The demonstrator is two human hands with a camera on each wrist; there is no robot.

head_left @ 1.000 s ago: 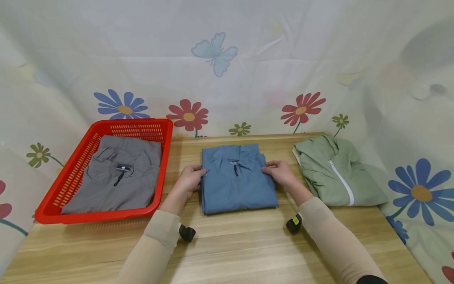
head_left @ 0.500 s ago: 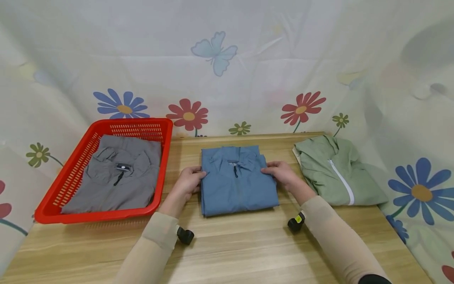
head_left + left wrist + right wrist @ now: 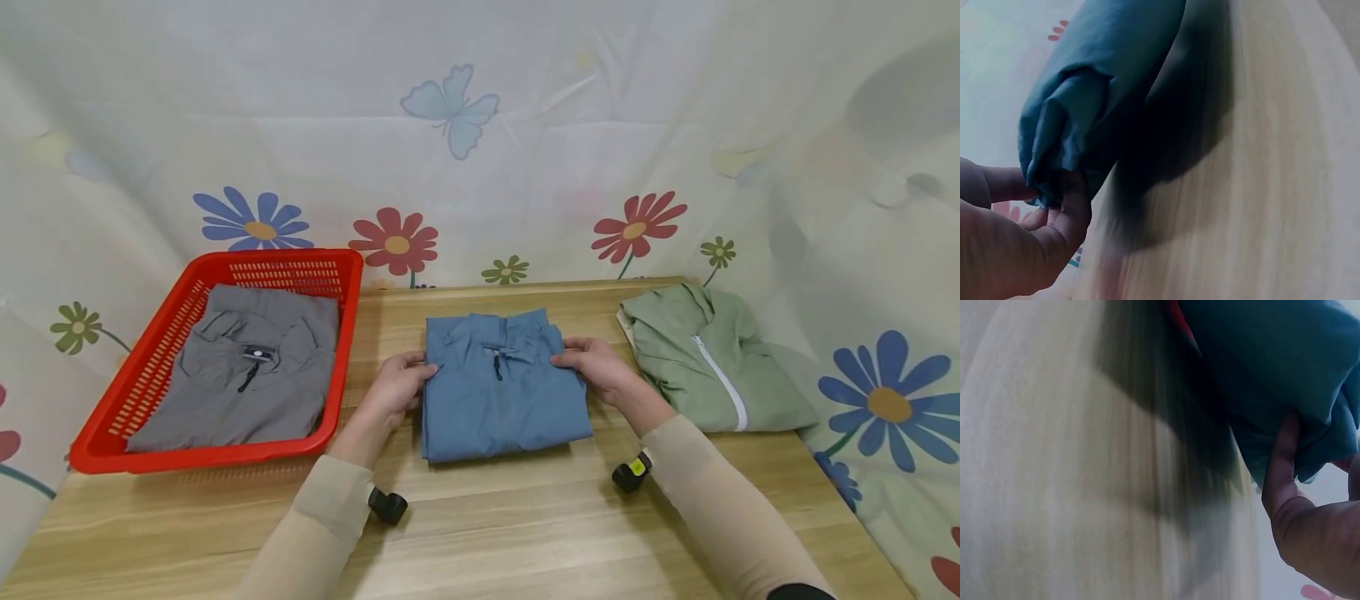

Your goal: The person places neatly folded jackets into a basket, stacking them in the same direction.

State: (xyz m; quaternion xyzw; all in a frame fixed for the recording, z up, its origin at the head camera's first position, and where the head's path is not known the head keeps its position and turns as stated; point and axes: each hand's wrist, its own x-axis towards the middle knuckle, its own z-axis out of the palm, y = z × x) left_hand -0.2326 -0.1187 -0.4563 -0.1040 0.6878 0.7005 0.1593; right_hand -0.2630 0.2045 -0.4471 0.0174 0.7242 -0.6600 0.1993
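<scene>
The grey jacket (image 3: pixel 225 400) is already in the basket (image 3: pixel 197 458). Left hand (image 3: pixel 397 385) and right hand (image 3: pixel 598 367) pinch the blue jacket (image 3: pixel 506 404); the green jacket (image 3: pixel 678 354) lies untouched.

The left hand (image 3: pixel 1019 244) pinches the bunched, layered end of a folded teal cloth (image 3: pixel 1119 50). Beside it, a dark shadow (image 3: pixel 1179 137) falls across the wood-grain desk (image 3: pixel 1272 187); a pale backdrop (image 3: pixel 997 94) carries printed red petals (image 3: pixel 1058 30).

From six o'clock, the head view looks down; both wrist views face the shared blue garment (image 3: pixel 504 400) closely.
</scene>
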